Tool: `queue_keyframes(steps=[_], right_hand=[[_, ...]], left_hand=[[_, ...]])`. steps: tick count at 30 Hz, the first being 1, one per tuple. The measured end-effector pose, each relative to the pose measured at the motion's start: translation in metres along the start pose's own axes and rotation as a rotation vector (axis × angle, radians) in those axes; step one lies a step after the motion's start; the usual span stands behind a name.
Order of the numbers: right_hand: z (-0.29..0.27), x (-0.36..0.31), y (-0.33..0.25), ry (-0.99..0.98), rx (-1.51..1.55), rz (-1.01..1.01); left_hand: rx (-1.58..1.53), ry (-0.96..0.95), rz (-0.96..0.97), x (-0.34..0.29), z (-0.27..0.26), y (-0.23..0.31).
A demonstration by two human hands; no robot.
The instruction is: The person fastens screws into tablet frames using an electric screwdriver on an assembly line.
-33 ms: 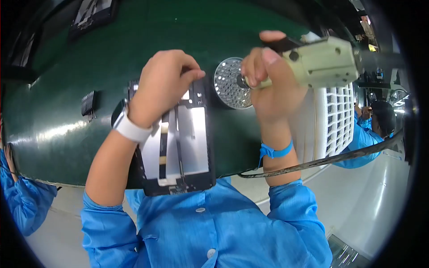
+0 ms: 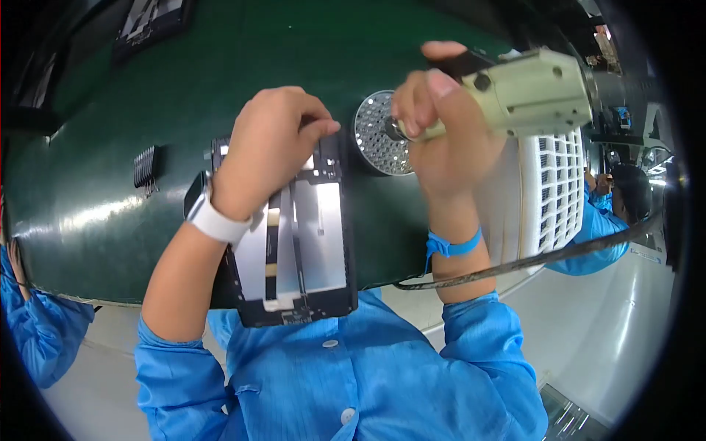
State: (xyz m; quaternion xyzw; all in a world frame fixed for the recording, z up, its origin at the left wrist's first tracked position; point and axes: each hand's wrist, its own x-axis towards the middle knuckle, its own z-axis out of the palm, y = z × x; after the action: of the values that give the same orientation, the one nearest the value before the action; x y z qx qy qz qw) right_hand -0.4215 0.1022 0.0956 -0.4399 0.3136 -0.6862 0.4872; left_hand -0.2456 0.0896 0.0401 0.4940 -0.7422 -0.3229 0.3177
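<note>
- Our left hand (image 2: 276, 140) sits over the upper part of the open tablet-like device (image 2: 312, 257): fingers curled, thumb and forefinger tips close together. We can't tell if anything is between them, or if the hand touches the device.
- Our right hand (image 2: 452, 140) is wrapped around a pale green power tool (image 2: 537, 95), black part on top, narrow end toward the round dish.
- Device lies in front of us on the green table (image 2: 393, 228), lower end reaching past the near edge, by our blue jacket (image 2: 294, 375). We see a black frame, a silvery panel (image 2: 331, 213) and dark strips running lengthwise.
- Round metal dish (image 2: 373, 136), full of small holes, is right of the device, apart from it. Tool's tip overlaps it in our view; contact we can't confirm.
- Right of the dish we have a white grid tray (image 2: 557, 191).
- A black cable (image 2: 529, 261) crosses our right forearm in view, below the blue wristband (image 2: 454, 245).
- We wear a watch (image 2: 219, 222) with a white strap on the left wrist.
- Left of the device: a small black comb-like part (image 2: 145, 169).
- Far left, we see a second device (image 2: 152, 26).
- Blue-sleeved co-workers (image 2: 48, 334) show at both sides.
</note>
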Motion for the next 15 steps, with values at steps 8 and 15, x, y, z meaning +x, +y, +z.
queue_keyframes(steps=[8,15], right_hand=[[0.019,-0.009,0.03,-0.068,-0.013,0.061],[0.016,-0.011,0.031,-0.07,-0.023,0.069]], left_hand=[[-0.051,-0.009,-0.037,-0.011,-0.004,0.007],[-0.051,0.012,-0.017,-0.012,-0.002,0.005]])
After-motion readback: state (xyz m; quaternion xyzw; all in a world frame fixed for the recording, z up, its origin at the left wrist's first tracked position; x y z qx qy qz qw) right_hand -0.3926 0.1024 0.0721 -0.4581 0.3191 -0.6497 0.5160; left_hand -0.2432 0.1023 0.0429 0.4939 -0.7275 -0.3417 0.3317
